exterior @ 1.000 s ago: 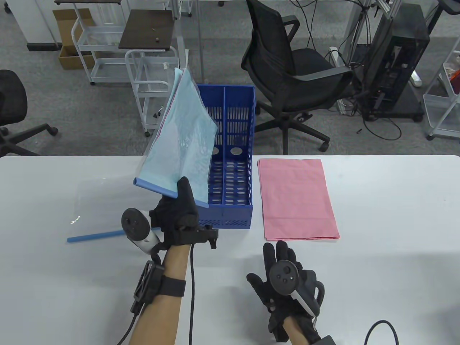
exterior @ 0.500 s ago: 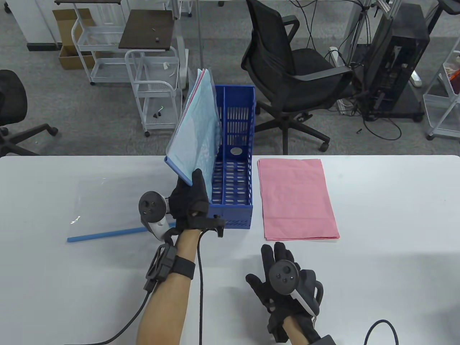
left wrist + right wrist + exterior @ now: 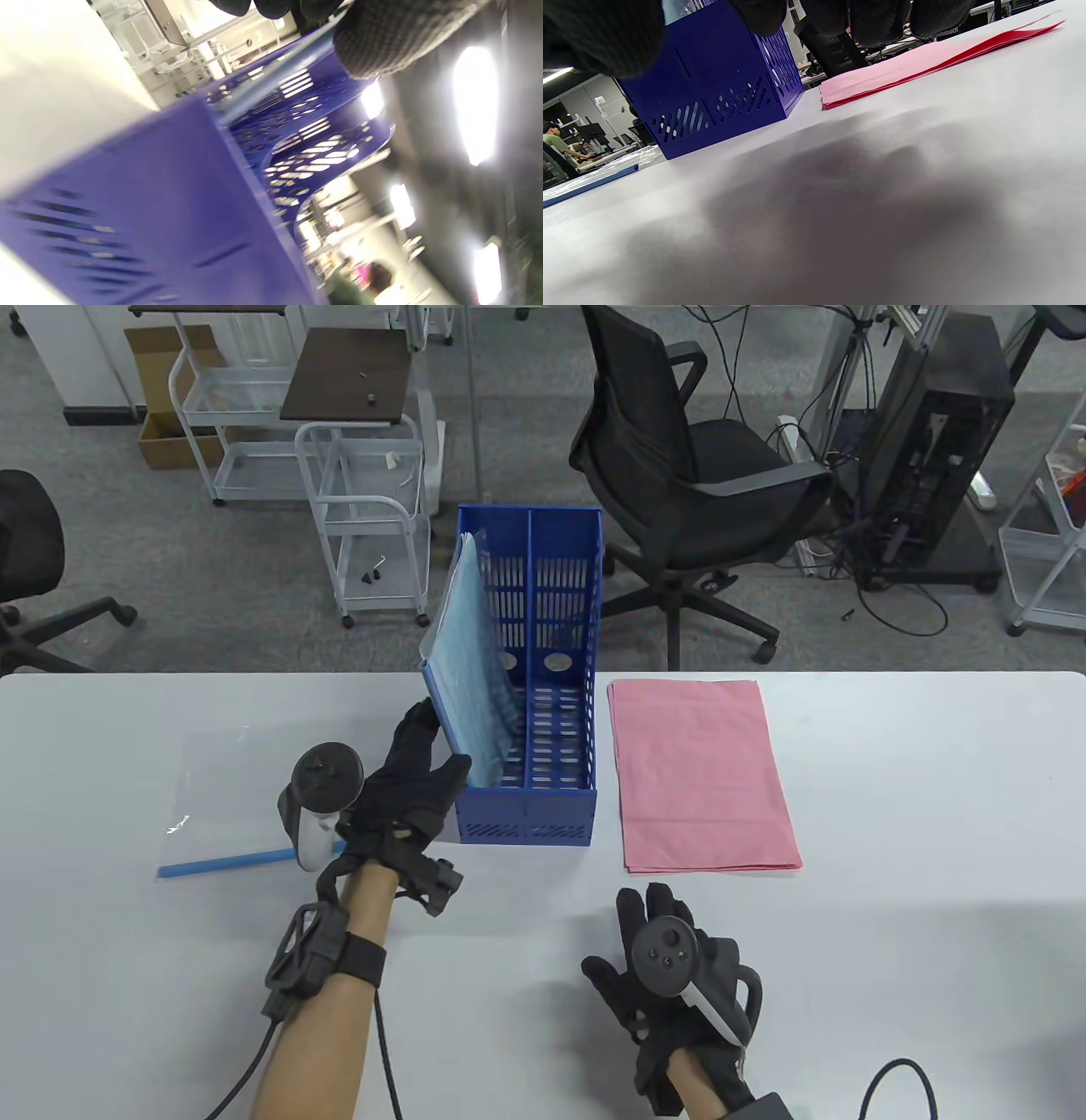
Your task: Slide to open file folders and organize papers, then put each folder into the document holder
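Light-blue clear-plastic folder [image 3: 468, 670] sits in left slot of blue slotted plastic document holder [image 3: 556, 802], leaning. Left hand [image 3: 407, 789] at its near edge, grip unclear; we risk tipping it out. Right hand [image 3: 670, 976] flat, empty.

A folder of light-blue papers [image 3: 467, 661] stands tilted in the left slot of the blue holder [image 3: 560, 806]. A pink paper stack [image 3: 700, 776] lies flat just right of it; a clear folder [image 3: 225, 780] with its blue slide bar [image 3: 225, 864] lies left.
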Motion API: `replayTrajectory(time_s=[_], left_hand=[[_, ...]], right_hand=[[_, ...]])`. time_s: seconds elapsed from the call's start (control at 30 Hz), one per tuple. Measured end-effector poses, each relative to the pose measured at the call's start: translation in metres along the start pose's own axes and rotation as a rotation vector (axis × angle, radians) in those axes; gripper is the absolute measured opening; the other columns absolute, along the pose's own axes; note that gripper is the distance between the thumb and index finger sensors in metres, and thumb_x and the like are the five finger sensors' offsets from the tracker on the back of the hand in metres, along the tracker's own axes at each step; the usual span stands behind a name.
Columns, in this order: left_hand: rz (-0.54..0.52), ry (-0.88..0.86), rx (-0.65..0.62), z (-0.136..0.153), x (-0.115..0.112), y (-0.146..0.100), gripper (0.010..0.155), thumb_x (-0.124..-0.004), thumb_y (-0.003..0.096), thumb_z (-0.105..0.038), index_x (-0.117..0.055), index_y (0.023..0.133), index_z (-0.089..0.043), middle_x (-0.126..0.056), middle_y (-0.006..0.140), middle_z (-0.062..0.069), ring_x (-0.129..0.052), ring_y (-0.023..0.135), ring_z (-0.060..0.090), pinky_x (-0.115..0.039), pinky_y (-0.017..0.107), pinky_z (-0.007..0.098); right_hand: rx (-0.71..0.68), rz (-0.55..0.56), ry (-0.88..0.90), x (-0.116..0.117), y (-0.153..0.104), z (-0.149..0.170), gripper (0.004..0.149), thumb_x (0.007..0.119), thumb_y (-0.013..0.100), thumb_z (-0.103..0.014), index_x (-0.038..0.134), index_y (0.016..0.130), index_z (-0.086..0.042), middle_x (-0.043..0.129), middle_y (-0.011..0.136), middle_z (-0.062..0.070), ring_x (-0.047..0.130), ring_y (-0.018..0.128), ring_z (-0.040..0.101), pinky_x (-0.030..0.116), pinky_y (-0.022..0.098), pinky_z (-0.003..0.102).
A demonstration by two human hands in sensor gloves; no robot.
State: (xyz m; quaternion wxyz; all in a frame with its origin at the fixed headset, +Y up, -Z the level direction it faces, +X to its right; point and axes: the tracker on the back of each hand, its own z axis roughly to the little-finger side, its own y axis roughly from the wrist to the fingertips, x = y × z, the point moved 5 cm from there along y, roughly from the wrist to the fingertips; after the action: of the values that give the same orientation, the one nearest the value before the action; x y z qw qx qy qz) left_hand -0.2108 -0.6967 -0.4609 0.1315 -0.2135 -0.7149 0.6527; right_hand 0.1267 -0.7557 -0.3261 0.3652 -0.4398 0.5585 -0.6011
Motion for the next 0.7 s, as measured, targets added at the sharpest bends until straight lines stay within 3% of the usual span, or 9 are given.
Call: replayTrajectory(time_s=[0.13, 0.27, 0.3, 0.47, 0.7], left_hand=[[0.067, 0.251, 0.211, 0.038, 0.013, -0.016, 0.069, -0.085, 0.0457, -0.039, -0.059, 0.110, -0.035, -0.053, 0.122, -0.004, -0.055, 0.117, 0.028, -0.051, 0.086, 0.048], [0.104, 0.804, 0.476, 0.079, 0.015, -0.025, 0.065, -0.085, 0.0441, -0.039, -0.065, 0.106, -0.045, -0.058, 0.120, -0.014, -0.059, 0.117, 0.020, -0.054, 0.086, 0.044], [0.109, 0.856, 0.511, 0.087, 0.014, -0.025, 0.066, -0.085, 0.0438, -0.039, -0.065, 0.106, -0.046, -0.058, 0.119, -0.015, -0.059, 0.117, 0.019, -0.054, 0.086, 0.044], [0.163, 0.875, 0.590, 0.112, 0.003, -0.022, 0.063, -0.083, 0.0445, -0.033, -0.066, 0.104, -0.042, -0.059, 0.117, -0.015, -0.061, 0.115, 0.018, -0.054, 0.086, 0.047], [0.043, 1.147, 0.485, 0.093, -0.010, -0.011, 0.054, -0.089, 0.0399, -0.029, -0.081, 0.093, -0.040, -0.078, 0.106, -0.015, -0.084, 0.104, 0.017, -0.068, 0.084, 0.043]], right_hand=[[0.005, 0.001, -0.010, 0.000, 0.000, 0.000, 0.086, 0.073, 0.036, -0.065, 0.039, 0.105, -0.027, 0.033, 0.115, 0.015, 0.046, 0.103, 0.047, 0.047, 0.072, 0.063], [0.004, -0.010, -0.030, 0.002, 0.000, 0.000, 0.086, 0.074, 0.036, -0.064, 0.039, 0.105, -0.027, 0.034, 0.115, 0.014, 0.047, 0.103, 0.047, 0.047, 0.072, 0.063], [0.004, -0.010, -0.033, 0.002, 0.000, 0.000, 0.085, 0.074, 0.036, -0.064, 0.040, 0.105, -0.027, 0.034, 0.115, 0.014, 0.047, 0.103, 0.047, 0.047, 0.072, 0.063], [0.008, -0.013, -0.033, 0.002, 0.001, 0.001, 0.085, 0.074, 0.036, -0.064, 0.041, 0.105, -0.027, 0.034, 0.115, 0.014, 0.047, 0.103, 0.047, 0.047, 0.072, 0.063], [0.008, -0.028, -0.039, 0.004, 0.002, 0.001, 0.085, 0.074, 0.036, -0.064, 0.041, 0.105, -0.027, 0.034, 0.115, 0.014, 0.047, 0.103, 0.047, 0.047, 0.072, 0.063]])
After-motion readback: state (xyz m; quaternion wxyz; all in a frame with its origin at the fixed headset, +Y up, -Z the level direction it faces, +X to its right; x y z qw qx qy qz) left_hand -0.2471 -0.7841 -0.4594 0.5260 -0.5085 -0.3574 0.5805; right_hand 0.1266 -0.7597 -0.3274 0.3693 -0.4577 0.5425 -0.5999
